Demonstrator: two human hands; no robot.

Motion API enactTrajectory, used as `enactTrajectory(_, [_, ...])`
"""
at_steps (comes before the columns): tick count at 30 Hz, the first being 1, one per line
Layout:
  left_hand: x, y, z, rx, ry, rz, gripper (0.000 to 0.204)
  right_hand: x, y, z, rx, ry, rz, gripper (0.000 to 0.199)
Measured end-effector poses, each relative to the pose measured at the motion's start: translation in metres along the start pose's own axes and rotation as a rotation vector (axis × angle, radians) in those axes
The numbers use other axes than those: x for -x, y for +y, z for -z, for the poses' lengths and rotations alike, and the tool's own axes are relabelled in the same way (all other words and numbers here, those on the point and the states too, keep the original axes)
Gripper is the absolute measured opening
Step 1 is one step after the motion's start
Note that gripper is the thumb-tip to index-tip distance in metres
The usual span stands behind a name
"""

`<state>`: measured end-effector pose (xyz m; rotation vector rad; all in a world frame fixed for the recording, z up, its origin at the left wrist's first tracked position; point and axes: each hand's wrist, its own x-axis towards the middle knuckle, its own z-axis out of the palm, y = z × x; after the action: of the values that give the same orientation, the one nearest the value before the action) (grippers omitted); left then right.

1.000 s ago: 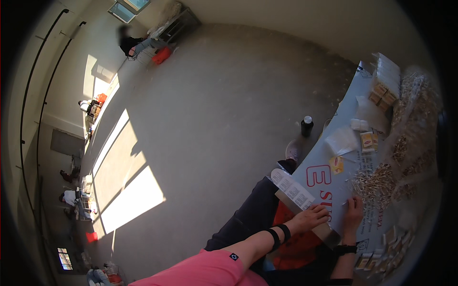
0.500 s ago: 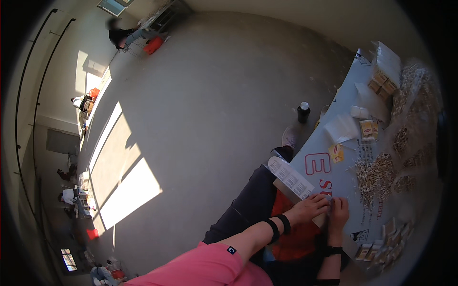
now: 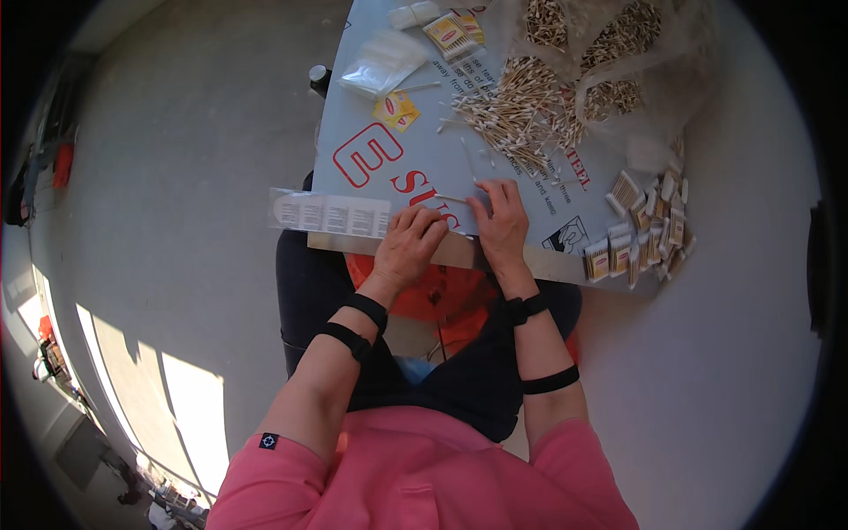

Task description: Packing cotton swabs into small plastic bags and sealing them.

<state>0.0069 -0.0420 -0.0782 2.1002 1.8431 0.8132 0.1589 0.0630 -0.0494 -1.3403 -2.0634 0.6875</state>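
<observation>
My left hand lies at the table's near edge with its fingers curled down. It covers the right end of a clear plastic strip with a row of white printed labels. What its fingertips hold, if anything, is hidden. My right hand rests just to the right, its thumb and bent forefinger a little apart with nothing visible between them. A single cotton swab lies between the hands, one end near the right thumb. Beyond them, a loose heap of cotton swabs spreads over the table.
The printed blue-grey table sheet holds clear bags, yellow cards and a pack of swabs. Small swab bundles pile up at the right corner. A large clear bag of swabs stands far right. A dark bottle is beyond the left edge.
My view has swung toward the table, so both hands now appear nearer the centre. My right hand has parted from the left; the two were close together before.
</observation>
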Motion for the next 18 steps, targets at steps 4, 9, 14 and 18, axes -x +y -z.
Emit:
enactTrajectory(4, [0.0, 0.005, -0.001, 0.0, 0.012, 0.008, 0.028, -0.013, -0.004, -0.011, 0.029, 0.064, -0.003, 0.02])
enactTrajectory(9, [0.0, 0.002, -0.002, 0.02, 0.018, -0.005, 0.029, -0.025, 0.012, -0.007, 0.037, -0.13, -0.02, 0.018])
enactTrajectory(14, [0.004, -0.001, -0.004, 0.008, 0.074, 0.026, 0.04, -0.003, 0.005, 0.013, -0.148, -0.201, -0.112, 0.018])
enactTrajectory(18, [-0.003, 0.002, -0.003, 0.033, 0.156, -0.005, 0.056, 0.005, 0.007, 0.016, -0.119, -0.111, -0.015, 0.023])
